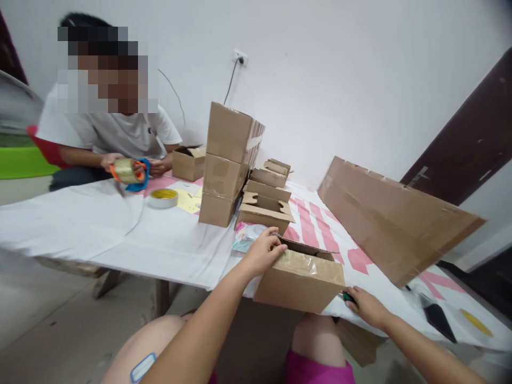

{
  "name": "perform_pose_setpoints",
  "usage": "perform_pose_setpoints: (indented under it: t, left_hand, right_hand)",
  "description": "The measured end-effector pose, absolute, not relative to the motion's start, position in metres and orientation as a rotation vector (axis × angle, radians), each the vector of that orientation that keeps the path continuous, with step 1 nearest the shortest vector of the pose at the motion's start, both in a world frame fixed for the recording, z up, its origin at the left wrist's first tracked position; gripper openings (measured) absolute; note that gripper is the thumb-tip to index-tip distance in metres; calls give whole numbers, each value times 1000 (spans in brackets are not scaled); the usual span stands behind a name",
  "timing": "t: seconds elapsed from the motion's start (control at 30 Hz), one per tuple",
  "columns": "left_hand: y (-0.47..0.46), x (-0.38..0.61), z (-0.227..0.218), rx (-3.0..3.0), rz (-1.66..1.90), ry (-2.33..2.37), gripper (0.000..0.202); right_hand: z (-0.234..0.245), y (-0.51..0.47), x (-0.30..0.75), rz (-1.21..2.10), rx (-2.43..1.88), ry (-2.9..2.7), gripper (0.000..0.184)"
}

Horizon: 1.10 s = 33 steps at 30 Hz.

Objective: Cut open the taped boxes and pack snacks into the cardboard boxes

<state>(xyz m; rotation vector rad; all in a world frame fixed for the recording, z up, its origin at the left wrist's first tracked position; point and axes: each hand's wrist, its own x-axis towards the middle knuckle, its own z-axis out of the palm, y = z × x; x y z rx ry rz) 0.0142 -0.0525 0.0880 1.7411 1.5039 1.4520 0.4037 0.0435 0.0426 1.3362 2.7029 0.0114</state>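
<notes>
A brown cardboard box (300,282) with clear tape along its upper side stands at the table's near edge, its top open. My left hand (264,252) grips the box's upper left edge, fingers curled over the rim. Low by the box's right end, my right hand (366,306) is closed around a small tool with a dark green handle (349,297); its tip is too small to make out. Just behind my left hand lies a colourful plastic packet (244,237). An open cardboard box (264,210) sits right behind the one I hold.
Stacked taped boxes (224,176) rise left of centre. A large cardboard sheet (400,218) leans at the right, near a dark flat object (438,317). Across the table a person (132,133) holds a tape dispenser (130,173); a tape roll (164,198) lies nearby.
</notes>
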Motion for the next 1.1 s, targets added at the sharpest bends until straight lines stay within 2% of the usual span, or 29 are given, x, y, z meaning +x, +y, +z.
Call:
perform_pose_setpoints:
  t: [0.13, 0.27, 0.43, 0.53, 0.87, 1.1]
  left_hand:
    - [-54, 14, 90, 1757, 1424, 1507, 21]
    - [-54, 15, 92, 1777, 1400, 1515, 22]
    - [-55, 15, 93, 1811, 1407, 1524, 22]
    - [-55, 15, 92, 1826, 1406, 1529, 22]
    - [-55, 15, 91, 1847, 1399, 1528, 22]
    - [-56, 15, 91, 1852, 1402, 1533, 21]
  right_hand:
    - [69, 50, 389, -17, 1376, 2835, 35]
    - [116, 34, 348, 103, 1515, 3268, 32]
    - [151, -3, 293, 70, 799, 3554, 19]
    - [153, -5, 277, 57, 575, 3499, 19]
    - [149, 7, 265, 193, 279, 3499, 19]
    - [146, 4, 253, 129, 309, 3507, 17]
